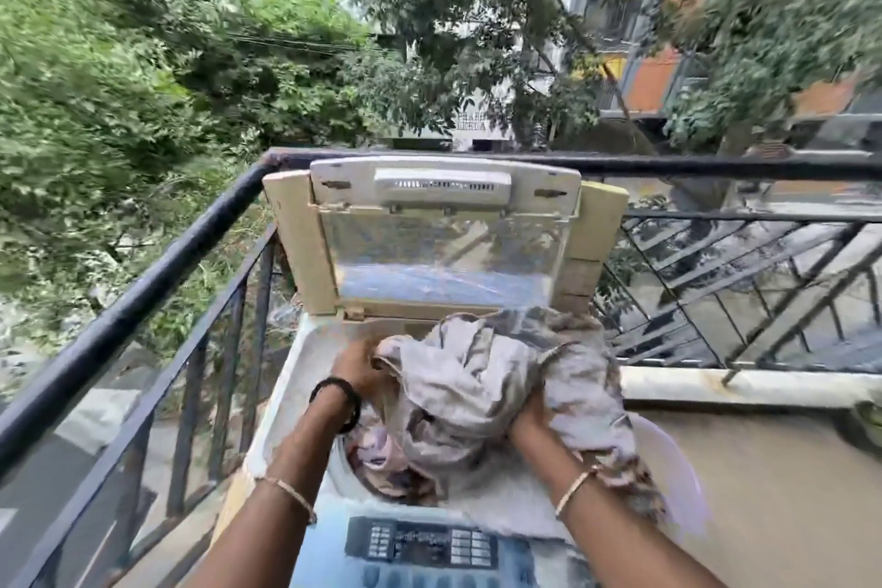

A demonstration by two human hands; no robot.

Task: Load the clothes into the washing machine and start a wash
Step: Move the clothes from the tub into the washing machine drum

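Closest to the camera sat the control panel point(420, 544) of the washing machine point(305, 349), at 6 o'clock of the drum mouth. The lid point(444, 253) stood raised at 12 o'clock against the balcony railing point(143, 291).

Between panel and lid, the bundle of clothes point(482, 372), a crumpled grey-beige mass, hung over the opening. Its long axis ran from about 10 o'clock down to 4 o'clock, and its right end trailed past the rim toward a pale basin point(682, 482) at 3 o'clock of the machine. Pinkish fabric already lay in the drum point(377, 454) beneath it.

The right hand point(527, 420) was sunk into the bundle's near side at 5 o'clock, fingers clamped in the cloth. The left hand point(355, 370), a black band point(336, 401) on its wrist, met the bundle's edge at 9 o'clock. Its fingertips went under a fold, so I could not tell whether they were pinched or flat.

The drum lay directly below and slightly toward 7 o'clock from the fingers. Lowering the load probably meant drawing the overhanging right end inward first, and the right hand was the nearer one for that.
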